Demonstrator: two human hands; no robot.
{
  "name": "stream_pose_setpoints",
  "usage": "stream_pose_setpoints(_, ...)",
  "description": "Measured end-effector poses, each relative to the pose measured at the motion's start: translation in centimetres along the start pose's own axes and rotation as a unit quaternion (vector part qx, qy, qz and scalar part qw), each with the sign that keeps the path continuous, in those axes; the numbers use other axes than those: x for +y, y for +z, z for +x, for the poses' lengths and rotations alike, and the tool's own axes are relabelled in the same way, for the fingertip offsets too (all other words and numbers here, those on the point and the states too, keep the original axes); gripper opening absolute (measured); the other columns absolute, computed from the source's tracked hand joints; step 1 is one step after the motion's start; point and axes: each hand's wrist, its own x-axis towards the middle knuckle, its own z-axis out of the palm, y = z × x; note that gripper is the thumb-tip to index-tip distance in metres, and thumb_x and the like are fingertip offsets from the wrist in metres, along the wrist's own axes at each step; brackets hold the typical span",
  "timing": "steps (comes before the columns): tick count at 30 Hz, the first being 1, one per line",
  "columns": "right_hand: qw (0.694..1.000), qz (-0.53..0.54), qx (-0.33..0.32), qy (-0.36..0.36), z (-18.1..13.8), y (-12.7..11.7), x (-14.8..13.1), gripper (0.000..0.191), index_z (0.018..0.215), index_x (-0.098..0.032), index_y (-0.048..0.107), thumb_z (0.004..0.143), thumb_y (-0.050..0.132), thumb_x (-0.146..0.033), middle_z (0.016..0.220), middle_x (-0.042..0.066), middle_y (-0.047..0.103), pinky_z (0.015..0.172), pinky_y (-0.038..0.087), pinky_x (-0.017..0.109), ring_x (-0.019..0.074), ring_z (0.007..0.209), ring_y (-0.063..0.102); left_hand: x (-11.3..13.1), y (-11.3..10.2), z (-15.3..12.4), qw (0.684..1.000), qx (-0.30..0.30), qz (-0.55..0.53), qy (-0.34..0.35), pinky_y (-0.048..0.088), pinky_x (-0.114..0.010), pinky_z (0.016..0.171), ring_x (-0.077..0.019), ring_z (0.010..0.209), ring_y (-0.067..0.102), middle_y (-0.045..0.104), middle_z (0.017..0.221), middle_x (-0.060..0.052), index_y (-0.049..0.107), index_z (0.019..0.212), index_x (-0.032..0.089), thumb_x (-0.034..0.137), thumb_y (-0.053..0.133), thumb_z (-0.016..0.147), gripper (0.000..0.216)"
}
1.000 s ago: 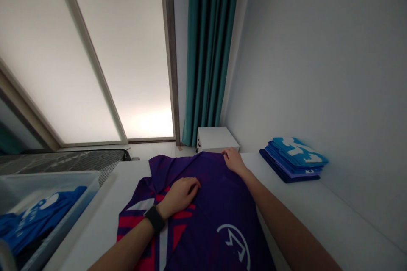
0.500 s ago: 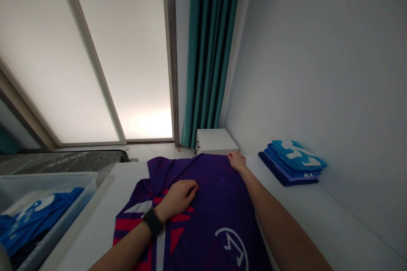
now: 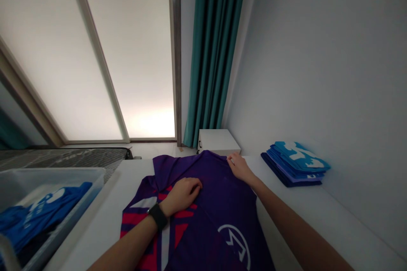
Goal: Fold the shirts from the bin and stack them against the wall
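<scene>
A purple jersey [image 3: 219,203] with red and white panels and a white logo lies spread on the white table [image 3: 318,216] in front of me. My left hand [image 3: 184,192], with a black watch on the wrist, rests on the jersey's middle with its fingers curled down onto the cloth. Farther back, my right hand [image 3: 239,166] pinches the far right edge of the jersey near the table's back edge.
A stack of folded blue and purple garments [image 3: 294,163] sits at the right by the wall. At the left, a clear plastic bin [image 3: 79,178] holds blue clothes. A small white cabinet [image 3: 218,140] and a teal curtain [image 3: 213,51] stand behind the table.
My right hand has drawn slightly back toward me along the jersey's far edge. My left hand has stayed put on the cloth. The view shifted a little.
</scene>
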Motion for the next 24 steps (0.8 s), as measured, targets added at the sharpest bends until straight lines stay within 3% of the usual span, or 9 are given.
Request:
stream_pose_setpoints(7,0.989,0.007,-0.025,-0.149,-8.0,-1.7,-4.0,0.014,0.088,-0.02,0.056,0.09,0.044,-0.014,0.094,0.004,0.058,0.086,0.037,0.032,0.0183,0.092,0.053,0.2,-0.2,-0.1,1.0,0.004,0.003,0.003,0.044,-0.028,0.084,-0.0179,0.087,0.064,0.07,0.094,-0.002,0.064,0.091,0.022,0.019,0.044,0.09,0.02)
stream_pose_setpoints(10,0.987,-0.002,-0.042,-0.152,-9.3,-0.9,-4.4,0.013,0.085,-0.02,0.056,0.091,0.046,-0.015,0.094,0.005,0.059,0.084,0.038,0.033,0.0192,0.091,0.053,0.2,-0.1,-0.1,1.0,0.009,0.003,0.007,0.044,-0.028,0.084,-0.0179,0.087,0.064,0.07,0.095,-0.003,0.065,0.091,0.022,0.02,0.043,0.091,0.022)
stream_pose_setpoints(15,0.992,0.019,-0.007,-0.121,-9.7,0.6,-4.4,0.012,0.083,-0.021,0.053,0.091,0.046,-0.017,0.092,0.005,0.058,0.081,0.039,0.034,0.0203,0.09,0.051,0.8,-0.4,0.0,1.0,0.001,-0.015,-0.004,0.045,-0.028,0.084,-0.0187,0.086,0.063,0.07,0.093,-0.004,0.065,0.091,0.022,0.022,0.042,0.091,0.023)
stream_pose_setpoints(20,0.992,0.026,0.003,-0.123,-10.0,0.9,-4.5,0.011,0.082,-0.022,0.051,0.09,0.045,-0.016,0.092,0.005,0.057,0.081,0.04,0.035,0.0212,0.09,0.051,1.0,-3.3,0.3,0.997,0.002,-0.07,-0.024,0.046,-0.026,0.076,-0.0172,0.079,0.063,0.07,0.09,-0.003,0.066,0.095,0.021,0.029,0.04,0.093,0.027)
stream_pose_setpoints(24,0.991,0.032,-0.002,-0.129,-10.1,1.0,-4.3,0.013,0.083,-0.022,0.051,0.09,0.044,-0.015,0.093,0.006,0.057,0.081,0.041,0.036,0.0214,0.089,0.051,-2.5,-7.4,0.3,0.994,0.057,-0.038,-0.089,0.046,-0.027,0.072,-0.0185,0.077,0.063,0.07,0.089,-0.004,0.066,0.1,0.019,0.034,0.041,0.091,0.031)
